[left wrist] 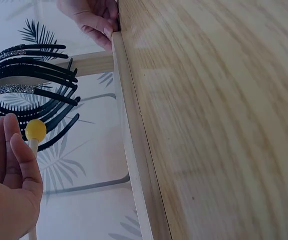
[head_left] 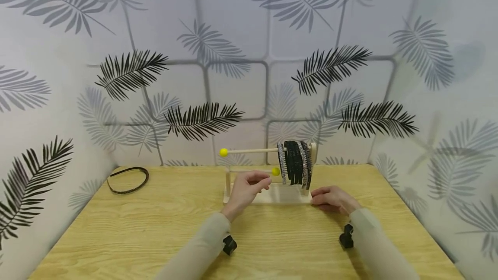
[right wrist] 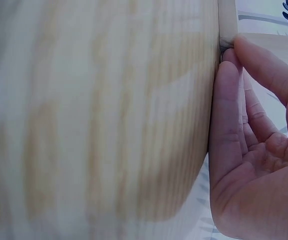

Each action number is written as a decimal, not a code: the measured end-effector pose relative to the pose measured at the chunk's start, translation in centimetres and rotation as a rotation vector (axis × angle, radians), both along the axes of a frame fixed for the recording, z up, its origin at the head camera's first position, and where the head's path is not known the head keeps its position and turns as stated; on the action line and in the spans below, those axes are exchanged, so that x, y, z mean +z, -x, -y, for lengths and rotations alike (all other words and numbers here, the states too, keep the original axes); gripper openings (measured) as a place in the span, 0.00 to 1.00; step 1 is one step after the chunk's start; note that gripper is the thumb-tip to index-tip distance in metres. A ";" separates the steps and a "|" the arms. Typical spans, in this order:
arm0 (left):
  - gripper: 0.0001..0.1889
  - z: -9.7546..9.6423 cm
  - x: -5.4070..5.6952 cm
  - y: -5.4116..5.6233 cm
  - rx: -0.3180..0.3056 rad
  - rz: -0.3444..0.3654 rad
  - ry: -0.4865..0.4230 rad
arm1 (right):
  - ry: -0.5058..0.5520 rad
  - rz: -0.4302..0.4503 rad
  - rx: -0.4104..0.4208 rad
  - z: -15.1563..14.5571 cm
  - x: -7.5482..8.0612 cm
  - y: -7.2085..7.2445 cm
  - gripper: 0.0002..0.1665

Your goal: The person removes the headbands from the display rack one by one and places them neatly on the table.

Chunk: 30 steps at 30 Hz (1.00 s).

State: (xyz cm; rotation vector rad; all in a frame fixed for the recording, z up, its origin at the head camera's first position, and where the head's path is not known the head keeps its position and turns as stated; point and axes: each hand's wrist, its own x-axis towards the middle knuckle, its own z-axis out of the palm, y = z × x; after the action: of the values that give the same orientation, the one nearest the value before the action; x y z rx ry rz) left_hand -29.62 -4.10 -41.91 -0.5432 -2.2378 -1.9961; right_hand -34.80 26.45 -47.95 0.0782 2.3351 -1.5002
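A pale wooden headband stand [head_left: 268, 201] has two rods tipped with yellow balls. Several black and silver glittery headbands [head_left: 295, 163] hang on the right part of its upper rod; in the left wrist view their ends [left wrist: 54, 75] point toward the base. My left hand [head_left: 249, 189] is in front of the lower rod, beside its yellow ball [left wrist: 36, 130], with loosely bent fingers and nothing held. At the base's right end, my right hand [head_left: 335, 200] pinches the corner between thumb [right wrist: 263, 65] and fingers. Part of the lower rod is hidden behind my left hand.
A single thin dark headband [head_left: 128, 180] lies at the left back of the wood-grain table [head_left: 155, 228]. Walls with a leaf pattern [head_left: 241, 90] enclose the table at the back and both sides. Small black devices [head_left: 229, 244] are worn at both wrists.
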 end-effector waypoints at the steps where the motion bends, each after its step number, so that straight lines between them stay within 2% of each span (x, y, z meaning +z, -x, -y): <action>1: 0.12 -0.1 -0.3 0.3 -0.002 0.007 -0.006 | 0.001 -0.001 -0.003 0.1 0.1 0.1 0.29; 7: 0.17 -0.6 -2.3 2.0 -0.024 0.010 -0.061 | -0.001 -0.005 0.008 0.0 0.3 0.3 0.29; 18: 0.20 -2.4 -1.9 2.0 -0.030 0.080 -0.093 | 0.017 0.013 -0.015 -0.4 -0.2 0.2 0.29; 24: 0.20 -3.2 -1.8 2.1 -0.021 0.090 -0.160 | 0.021 0.005 0.003 -0.3 -0.2 0.1 0.28; 30: 0.18 -3.8 -1.7 2.1 -0.016 0.101 -0.174 | 0.022 0.002 0.008 -0.2 -0.1 0.0 0.28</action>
State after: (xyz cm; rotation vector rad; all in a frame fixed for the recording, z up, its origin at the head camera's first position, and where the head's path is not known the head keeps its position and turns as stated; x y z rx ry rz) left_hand -31.67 -0.31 -43.62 -0.4522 -2.0900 -2.2465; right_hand -34.77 26.69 -48.09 0.0647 2.3137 -1.5209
